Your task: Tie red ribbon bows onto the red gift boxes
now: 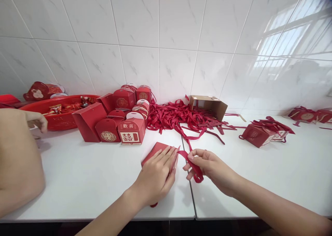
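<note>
A small red box (pixel 155 150) lies on the white table near its front edge, mostly covered by my left hand (pixel 158 172). The fingers of that hand are stretched out flat over the box, with the thumb along its right side. Just right of the box, my right hand (pixel 204 165) pinches a dark red ribbon (pixel 197 173) between thumb and fingers. One part of the ribbon reaches to the box's right edge. A bit of dark red shows under my left wrist.
A tangled pile of red ribbons (pixel 173 116) lies by the wall beside an open cardboard box (pixel 220 108). Several red boxes (pixel 107 129) stand left of it. A red basin (pixel 61 122) holds wrapped sweets, near another person's arm (pixel 20 160). Ribboned boxes (pixel 256 135) sit right.
</note>
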A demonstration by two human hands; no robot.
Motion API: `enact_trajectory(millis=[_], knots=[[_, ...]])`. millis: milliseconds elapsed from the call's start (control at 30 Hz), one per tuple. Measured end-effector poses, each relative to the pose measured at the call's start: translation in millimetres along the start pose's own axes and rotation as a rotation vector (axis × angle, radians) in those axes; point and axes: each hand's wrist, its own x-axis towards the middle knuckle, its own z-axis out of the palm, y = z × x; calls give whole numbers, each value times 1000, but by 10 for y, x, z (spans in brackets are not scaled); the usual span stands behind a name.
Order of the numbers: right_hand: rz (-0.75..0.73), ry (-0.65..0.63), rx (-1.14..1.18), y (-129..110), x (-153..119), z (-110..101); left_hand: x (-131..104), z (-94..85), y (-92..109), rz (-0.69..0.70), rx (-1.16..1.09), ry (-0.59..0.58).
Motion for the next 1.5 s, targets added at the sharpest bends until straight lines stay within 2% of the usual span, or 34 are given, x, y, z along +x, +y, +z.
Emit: enact_trajectory(millis=[433, 767, 1100, 1233, 1400, 1500], knots=[[5, -4, -2, -21, -28, -3, 1, -16, 21, -1, 5, -15], [32, 18, -41, -2, 55, 26, 6, 10, 8, 0, 21, -6], [-110, 2, -73, -96, 152, 158, 5, 22, 6, 3, 25, 29], [-143, -81, -86, -139, 230, 117, -7, 29, 13, 9, 31, 46], [-92, -363, -109, -213, 373, -23, -10, 29, 15, 4, 27, 52], [-80, -465, -129, -251, 441, -75, -9, 21, 15, 14, 13, 54]])
